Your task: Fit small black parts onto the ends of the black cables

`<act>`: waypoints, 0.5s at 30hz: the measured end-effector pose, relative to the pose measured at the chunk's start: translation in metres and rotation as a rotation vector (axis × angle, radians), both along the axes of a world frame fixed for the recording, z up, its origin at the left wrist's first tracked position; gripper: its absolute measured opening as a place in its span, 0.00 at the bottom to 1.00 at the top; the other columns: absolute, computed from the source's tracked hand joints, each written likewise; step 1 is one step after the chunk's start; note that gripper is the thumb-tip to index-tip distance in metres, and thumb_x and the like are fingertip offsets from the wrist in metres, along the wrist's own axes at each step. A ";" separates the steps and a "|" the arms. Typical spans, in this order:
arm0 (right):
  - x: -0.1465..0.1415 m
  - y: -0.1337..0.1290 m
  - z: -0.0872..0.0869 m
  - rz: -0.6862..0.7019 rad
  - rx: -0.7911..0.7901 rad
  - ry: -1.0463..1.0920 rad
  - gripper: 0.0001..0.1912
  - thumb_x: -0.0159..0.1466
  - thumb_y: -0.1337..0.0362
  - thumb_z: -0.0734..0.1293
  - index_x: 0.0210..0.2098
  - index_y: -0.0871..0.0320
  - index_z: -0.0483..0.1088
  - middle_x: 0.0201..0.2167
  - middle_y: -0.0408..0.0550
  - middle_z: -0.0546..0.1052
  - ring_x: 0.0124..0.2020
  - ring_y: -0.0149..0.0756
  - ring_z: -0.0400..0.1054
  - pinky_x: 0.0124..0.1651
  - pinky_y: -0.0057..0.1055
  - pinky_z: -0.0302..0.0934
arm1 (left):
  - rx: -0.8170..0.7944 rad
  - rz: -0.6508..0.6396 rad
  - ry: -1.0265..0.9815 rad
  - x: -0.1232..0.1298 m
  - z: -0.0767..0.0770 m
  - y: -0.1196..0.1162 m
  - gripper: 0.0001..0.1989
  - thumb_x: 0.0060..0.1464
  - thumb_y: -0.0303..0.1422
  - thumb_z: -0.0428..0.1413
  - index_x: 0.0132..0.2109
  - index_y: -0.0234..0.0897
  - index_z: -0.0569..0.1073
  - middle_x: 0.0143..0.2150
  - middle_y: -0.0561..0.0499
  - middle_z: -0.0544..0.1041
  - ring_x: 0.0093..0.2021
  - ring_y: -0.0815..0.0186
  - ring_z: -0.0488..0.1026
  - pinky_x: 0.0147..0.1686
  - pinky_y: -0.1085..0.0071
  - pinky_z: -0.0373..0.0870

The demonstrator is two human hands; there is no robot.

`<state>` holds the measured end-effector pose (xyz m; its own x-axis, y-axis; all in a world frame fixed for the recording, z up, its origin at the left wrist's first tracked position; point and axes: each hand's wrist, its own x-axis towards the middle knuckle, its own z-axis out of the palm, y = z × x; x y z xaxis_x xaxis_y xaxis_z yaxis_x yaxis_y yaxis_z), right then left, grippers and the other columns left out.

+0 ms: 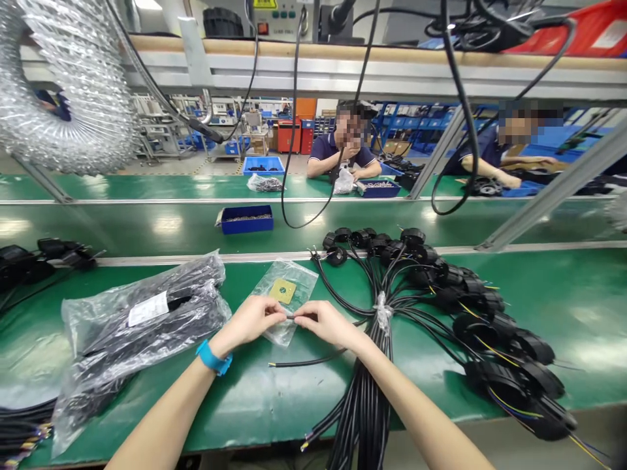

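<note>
Over a clear plastic bag (304,277), my left hand (255,320) and my right hand (327,323) meet fingertip to fingertip. Both are closed in a pinch on a thin dark piece (290,318), mostly covered by the fingers, so its kind is unclear. A yellow square with a dark round mark (283,291) shows at the bag. A blue band (214,358) circles my left wrist. My right forearm passes above a bundle of black cables (365,398), tied with clear plastic (383,313). One loose cable end (294,363) lies below my hands.
Black round housings (470,294) on the cables spread to the right. A bag of black parts (147,326) lies left, near more cables (24,424). Beyond stands a blue box (247,220). Overhead hang a looped cable (295,130) and a foil duct (78,85). Two people sit opposite.
</note>
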<state>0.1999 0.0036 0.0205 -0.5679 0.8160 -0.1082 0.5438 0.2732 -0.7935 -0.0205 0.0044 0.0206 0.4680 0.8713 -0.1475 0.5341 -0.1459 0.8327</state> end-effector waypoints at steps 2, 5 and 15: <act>-0.010 0.011 -0.005 -0.035 0.007 0.020 0.13 0.63 0.59 0.65 0.42 0.57 0.76 0.35 0.44 0.76 0.33 0.31 0.67 0.36 0.26 0.57 | 0.035 0.065 -0.011 -0.004 -0.002 0.005 0.12 0.56 0.37 0.53 0.37 0.35 0.78 0.36 0.51 0.77 0.36 0.67 0.71 0.36 0.74 0.62; -0.025 0.023 -0.010 -0.080 0.075 0.025 0.11 0.63 0.61 0.64 0.41 0.56 0.76 0.37 0.44 0.75 0.36 0.32 0.67 0.39 0.26 0.57 | 0.063 0.132 -0.005 -0.008 -0.006 0.010 0.13 0.57 0.34 0.50 0.44 0.36 0.77 0.37 0.51 0.77 0.36 0.68 0.72 0.38 0.74 0.64; -0.015 0.029 -0.034 -0.262 0.443 -0.149 0.10 0.66 0.64 0.60 0.36 0.59 0.73 0.32 0.45 0.70 0.31 0.29 0.65 0.35 0.26 0.55 | 0.462 0.597 0.577 -0.063 0.032 0.014 0.15 0.61 0.42 0.48 0.42 0.40 0.75 0.38 0.52 0.76 0.37 0.63 0.72 0.33 0.70 0.59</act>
